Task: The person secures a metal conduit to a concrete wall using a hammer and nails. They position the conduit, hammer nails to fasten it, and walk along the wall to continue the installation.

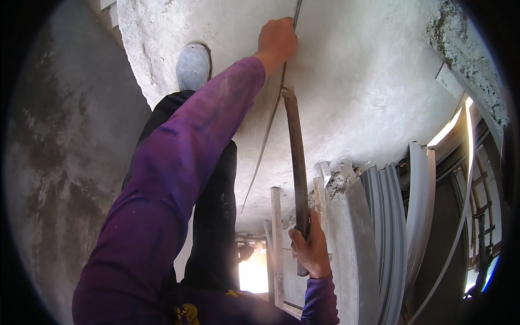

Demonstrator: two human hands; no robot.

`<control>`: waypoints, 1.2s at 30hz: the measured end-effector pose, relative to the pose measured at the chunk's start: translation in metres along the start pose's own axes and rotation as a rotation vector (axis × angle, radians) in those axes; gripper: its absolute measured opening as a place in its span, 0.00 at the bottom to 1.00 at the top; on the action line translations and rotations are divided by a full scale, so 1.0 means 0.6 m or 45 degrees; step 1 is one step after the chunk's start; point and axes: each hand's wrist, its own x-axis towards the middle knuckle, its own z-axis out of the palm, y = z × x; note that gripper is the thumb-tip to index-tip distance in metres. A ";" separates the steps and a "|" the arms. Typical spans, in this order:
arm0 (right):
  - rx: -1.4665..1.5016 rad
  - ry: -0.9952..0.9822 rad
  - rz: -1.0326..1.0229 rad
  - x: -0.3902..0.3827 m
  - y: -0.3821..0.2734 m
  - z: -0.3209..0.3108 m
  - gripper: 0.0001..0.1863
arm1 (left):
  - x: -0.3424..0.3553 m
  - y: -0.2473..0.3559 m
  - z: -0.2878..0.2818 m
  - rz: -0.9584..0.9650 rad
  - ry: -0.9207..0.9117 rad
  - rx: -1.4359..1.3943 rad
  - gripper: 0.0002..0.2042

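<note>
Spreading across nine o'clock is stained, dark grey concrete. At eleven, a rounded grey shoe rests on a pale concrete slab. At twelve, the left hand, beyond a purple sleeve, is clamped on a thin, dark rod slanting from twelve toward seven. A long brown stick runs from one to five; whether its upper end touches the rod, I cannot tell. At five, the right hand wraps around its lower part. Ribbed grey panels stand at four, beside a curved white panel.
</note>
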 end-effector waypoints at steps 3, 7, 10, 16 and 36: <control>-0.020 -0.005 -0.089 0.027 0.013 0.001 0.30 | 0.005 -0.010 0.000 0.019 -0.028 0.007 0.13; -0.107 -0.019 -0.130 0.049 0.012 -0.001 0.31 | 0.007 -0.013 -0.004 -0.001 -0.048 0.060 0.13; -0.169 -0.078 -0.134 0.071 0.009 -0.014 0.31 | 0.015 -0.025 -0.004 -0.008 -0.043 0.139 0.12; -0.096 -0.154 -0.001 0.078 -0.030 -0.028 0.30 | 0.028 -0.053 -0.001 0.015 -0.058 0.129 0.12; -0.489 0.188 -0.339 0.176 0.043 0.019 0.15 | 0.040 -0.048 -0.005 -0.009 -0.206 0.373 0.15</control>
